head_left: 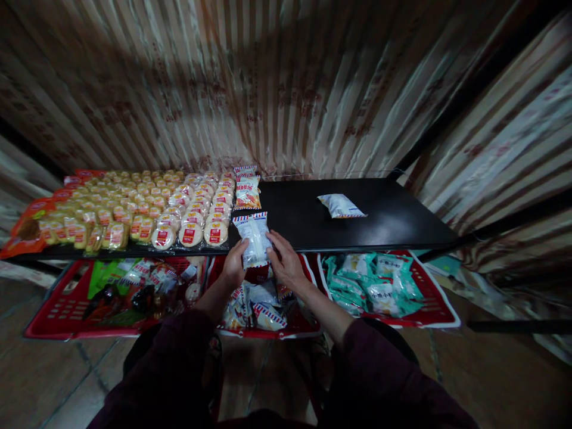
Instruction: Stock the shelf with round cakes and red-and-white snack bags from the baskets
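Between my two hands is a snack bag (255,238), its pale printed back with a centre seam facing up and a striped edge at the top. My left hand (234,262) grips its lower left side. On its right side, my right hand (286,262) holds it with thumb and fingers. The bag is over the front edge of the black shelf (295,220). Just behind it lie similar bags (248,192) in a short row, front side up. Another snack bag (341,206) lies apart on the right part of the shelf.
Rows of round wrapped crackers (191,233) and small yellow wrapped cakes (117,235) fill the shelf's left side, with orange packets (27,226) at the end. Below stand red baskets: one with mixed snacks (134,286), one with striped bags (268,316), one with teal packets (379,283).
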`<state>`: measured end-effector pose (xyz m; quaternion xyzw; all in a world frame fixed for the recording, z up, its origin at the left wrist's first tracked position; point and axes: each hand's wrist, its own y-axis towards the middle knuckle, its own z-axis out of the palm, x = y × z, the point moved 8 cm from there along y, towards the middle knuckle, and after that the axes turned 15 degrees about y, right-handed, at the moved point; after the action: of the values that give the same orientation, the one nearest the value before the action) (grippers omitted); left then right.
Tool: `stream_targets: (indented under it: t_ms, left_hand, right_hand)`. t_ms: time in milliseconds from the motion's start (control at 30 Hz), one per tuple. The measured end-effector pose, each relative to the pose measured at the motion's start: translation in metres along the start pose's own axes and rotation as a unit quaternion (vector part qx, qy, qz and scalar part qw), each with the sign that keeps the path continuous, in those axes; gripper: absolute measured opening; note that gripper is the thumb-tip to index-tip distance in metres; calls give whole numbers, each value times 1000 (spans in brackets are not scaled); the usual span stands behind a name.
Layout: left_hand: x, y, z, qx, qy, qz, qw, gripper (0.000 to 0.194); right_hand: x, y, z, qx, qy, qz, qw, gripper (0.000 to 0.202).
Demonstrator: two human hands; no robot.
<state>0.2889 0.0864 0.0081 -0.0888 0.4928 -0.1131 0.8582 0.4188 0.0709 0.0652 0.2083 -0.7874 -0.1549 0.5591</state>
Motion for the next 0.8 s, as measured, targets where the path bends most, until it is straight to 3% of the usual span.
stream_targets:
  t_ms: [233, 433, 600, 800]
  left_hand:
    - [-16, -10, 14, 7, 3, 37, 999, 30]
    - [-20, -14, 15, 24, 33, 45, 998, 39]
    - [-22, -16, 15, 44, 79, 49, 995, 54]
    - [-26, -18, 19, 40, 105, 64, 992, 59]
  right_hand:
    - [10, 6, -15, -68, -70, -16, 995, 33]
    - [10, 8, -15, -50, 9, -2, 999, 35]
    - [4, 6, -14, -35, 81, 49, 995, 39]
    - [-7, 3, -9, -31, 162, 108, 980, 45]
